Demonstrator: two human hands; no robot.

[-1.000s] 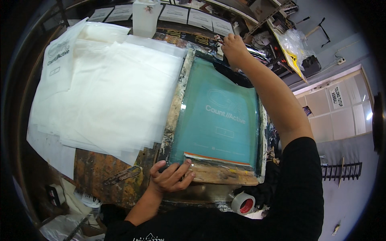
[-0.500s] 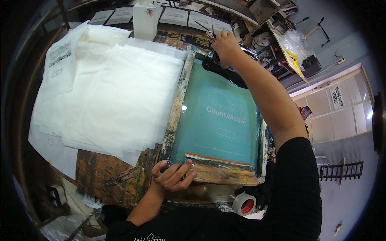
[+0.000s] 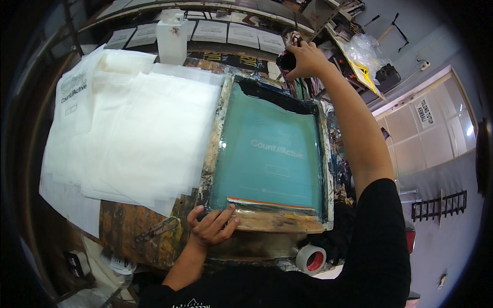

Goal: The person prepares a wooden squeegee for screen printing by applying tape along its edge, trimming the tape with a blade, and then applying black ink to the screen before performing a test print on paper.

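A screen-printing frame point(image 3: 211, 154) with a teal mesh lies in front of me, black ink point(image 3: 277, 101) pooled along its far end. Across its near end rests a squeegee point(image 3: 277, 222) with a wooden handle and an orange blade edge. My left hand point(image 3: 213, 226) has its fingers bent over the frame's near left corner, their tips by the squeegee's left end. Beyond the frame's far right corner, my right hand point(image 3: 309, 60) grips a dark ink pot point(image 3: 286, 61), its opening tilted toward the left. An ink-stained stick point(image 3: 294, 37) rises beside that hand.
Translucent white bags point(image 3: 144, 128) lie spread in a stack left of the frame, a printed one at their far left. A milky plastic container point(image 3: 172, 41) stands behind them. Printed sheets point(image 3: 210, 32) line the back. A tape roll point(image 3: 310, 259) sits at the near right.
My right hand has moved away from over the ink at the frame's far end, to beyond its far right corner, with the pot. My left hand stays at the near corner.
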